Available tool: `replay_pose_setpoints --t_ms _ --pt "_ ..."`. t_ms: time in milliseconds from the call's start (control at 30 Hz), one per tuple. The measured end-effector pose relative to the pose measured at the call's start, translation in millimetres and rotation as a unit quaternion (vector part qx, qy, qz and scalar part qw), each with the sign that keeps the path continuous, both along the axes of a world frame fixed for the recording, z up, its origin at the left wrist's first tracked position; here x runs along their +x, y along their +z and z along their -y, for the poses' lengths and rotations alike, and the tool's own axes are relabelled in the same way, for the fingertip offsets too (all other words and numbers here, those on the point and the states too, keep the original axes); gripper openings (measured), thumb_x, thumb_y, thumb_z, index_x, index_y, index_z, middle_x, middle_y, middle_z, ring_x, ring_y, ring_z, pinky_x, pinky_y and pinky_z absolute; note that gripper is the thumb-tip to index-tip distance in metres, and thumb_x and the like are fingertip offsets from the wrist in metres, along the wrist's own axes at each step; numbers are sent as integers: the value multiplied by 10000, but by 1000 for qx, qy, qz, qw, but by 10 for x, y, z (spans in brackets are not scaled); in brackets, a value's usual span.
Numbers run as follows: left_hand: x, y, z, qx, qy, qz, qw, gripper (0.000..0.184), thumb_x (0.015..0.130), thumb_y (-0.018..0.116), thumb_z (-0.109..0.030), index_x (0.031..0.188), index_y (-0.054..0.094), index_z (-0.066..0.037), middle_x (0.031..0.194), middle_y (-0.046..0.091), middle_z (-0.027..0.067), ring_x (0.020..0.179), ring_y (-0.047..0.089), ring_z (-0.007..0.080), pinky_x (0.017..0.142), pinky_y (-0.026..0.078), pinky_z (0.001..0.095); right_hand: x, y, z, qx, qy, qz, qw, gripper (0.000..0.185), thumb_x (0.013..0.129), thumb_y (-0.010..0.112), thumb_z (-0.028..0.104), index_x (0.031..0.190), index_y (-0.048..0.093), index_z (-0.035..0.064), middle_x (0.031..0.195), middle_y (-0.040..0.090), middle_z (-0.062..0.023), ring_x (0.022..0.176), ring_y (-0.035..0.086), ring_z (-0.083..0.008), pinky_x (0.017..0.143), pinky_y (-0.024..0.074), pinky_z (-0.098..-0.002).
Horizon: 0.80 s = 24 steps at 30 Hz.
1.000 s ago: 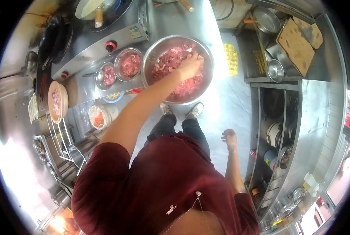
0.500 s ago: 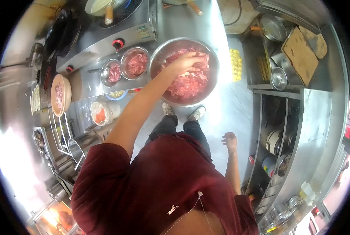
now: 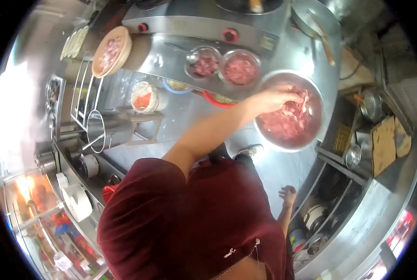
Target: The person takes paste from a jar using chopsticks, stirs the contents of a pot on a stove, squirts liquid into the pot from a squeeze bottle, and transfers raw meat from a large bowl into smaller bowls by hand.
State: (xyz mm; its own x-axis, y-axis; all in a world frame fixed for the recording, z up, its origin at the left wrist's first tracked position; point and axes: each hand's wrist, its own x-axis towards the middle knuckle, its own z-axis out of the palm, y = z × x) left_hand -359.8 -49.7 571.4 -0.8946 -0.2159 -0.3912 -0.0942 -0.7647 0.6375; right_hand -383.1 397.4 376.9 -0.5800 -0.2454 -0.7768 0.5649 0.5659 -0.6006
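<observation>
My left hand (image 3: 279, 99) reaches into a large metal bowl (image 3: 316, 113), its fingers closed around slices of raw meat (image 3: 303, 99). Strips dangle from the fingers above more pinkish-red sliced meat in the bowl. Part of the hand's grip is hidden by the meat. Two smaller metal bowls of raw meat sit to the left: the nearer one (image 3: 258, 76) and a smaller one (image 3: 188, 71) with a handled utensil beside it. Low at my right side hangs my right hand (image 3: 288, 194), fingers loosely curled and apart, holding nothing.
A stove front with red knobs (image 3: 230, 35) runs behind the bowls. A wooden-handled pan (image 3: 311, 24) rests at the back right. On the left stand a beige bowl of meat (image 3: 125, 55), a white bucket (image 3: 156, 101) and a tall metal pot (image 3: 117, 128). Shelving (image 3: 341, 169) stands right.
The view has swung left, so the bowls appear further right. My left hand is still in the large bowl, with meat strips now hanging from its fingers. My right hand stays low at my side.
</observation>
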Motion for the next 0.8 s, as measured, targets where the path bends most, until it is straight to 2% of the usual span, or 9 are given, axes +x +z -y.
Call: replay_pose_setpoints --t_ms 133,167,233,300,367,433,633,700,800 --pt "776 318 583 -118 28 -1 993 225 838 535 -131 1055 544 -73 929 597 17 883 573 120 654 458 218 389 -87 156 9 -19 26 999 191 818 511 179 935 502 29 767 603 -135 537 595 -218 440 480 -303" --pt "983 265 833 -166 -16 -3 986 235 835 531 -157 1056 545 -78 947 593 14 909 562 117 671 459 241 520 -139 221 18 -17 42 999 194 818 509 179 939 502 28 767 602 -136 536 596 -219 436 481 -303" --pt "1413 428 1160 -225 55 96 968 218 820 546 -209 1009 561 -101 890 612 -15 881 558 76 682 452 251 838 -192 410 37 -16 71 997 199 818 504 178 948 501 27 765 601 -136 534 596 -219 429 482 -304" --pt "1697 228 1574 -289 61 150 943 185 839 523 -226 954 589 -97 818 623 -8 787 560 58 693 456 242 1144 -260 658 13 -13 104 994 203 824 492 176 959 500 24 751 597 -129 529 594 -215 412 476 -293" --pt "1908 -63 1942 -284 78 164 942 205 847 539 -180 1008 594 -66 845 626 11 723 578 77 624 471 216 1424 -281 975 45 15 81 996 202 830 475 169 956 509 14 750 601 -130 534 597 -203 410 476 -276" --pt "2032 -366 2249 -463 9 195 864 239 843 552 -163 1041 584 -33 867 629 28 734 592 96 620 478 228 1675 -116 1310 47 7 71 996 212 827 485 171 953 515 4 765 606 -136 545 600 -201 419 477 -273" --pt "1974 -901 2696 -612 -98 204 758 231 860 502 -120 1050 575 -11 812 634 65 701 605 115 616 472 233 2232 243 1575 79 29 60 995 254 801 501 213 972 522 27 828 613 -136 584 608 -213 471 489 -290" --pt "1944 -837 2722 -532 -77 209 817 229 864 481 -77 1065 567 -9 808 634 73 705 613 119 617 491 245 2318 284 1467 94 9 67 993 266 812 502 226 987 514 26 825 613 -139 582 607 -213 473 492 -295" --pt "1971 -782 2772 -518 -79 201 828 242 875 496 -110 1087 552 -8 862 629 78 742 608 117 638 507 246 2419 243 1229 99 -27 56 993 266 824 510 233 993 505 27 817 612 -142 579 607 -220 472 494 -304"
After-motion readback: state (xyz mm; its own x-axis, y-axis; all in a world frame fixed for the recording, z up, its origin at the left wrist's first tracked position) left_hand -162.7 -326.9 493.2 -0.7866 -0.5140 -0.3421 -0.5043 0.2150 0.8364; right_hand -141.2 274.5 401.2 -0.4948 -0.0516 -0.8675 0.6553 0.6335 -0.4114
